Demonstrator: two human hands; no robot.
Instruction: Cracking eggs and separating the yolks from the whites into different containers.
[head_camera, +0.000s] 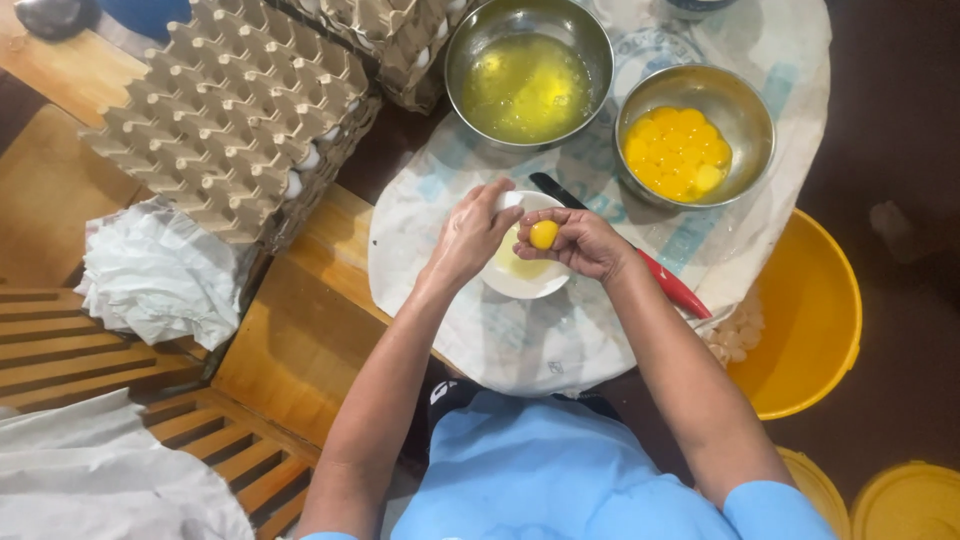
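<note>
Two hands: we hold both over the small white bowl (525, 268), close together, fingertips nearly meeting.
Right hand (578, 243): our fingers are curled up around an egg yolk (544, 234), cupping it just above the bowl.
Left hand (470, 235): closed on a white piece of eggshell (509, 203) at the bowl's far rim.
Small bowl: holds a pool of clear egg white; it stands on a printed white sack (560, 330) spread over the wooden tabletop (300, 340).
Steel bowls: beyond our hands, the left one (528, 72) holds egg whites, the right one (695, 135) holds many yolks.
Knife (640, 262): red handle, dark blade, lying under our right wrist.
Egg trays (240, 110): stacked cardboard, to the left.
Yellow bucket (800, 320): at the right, with shells heaped at its edge.
</note>
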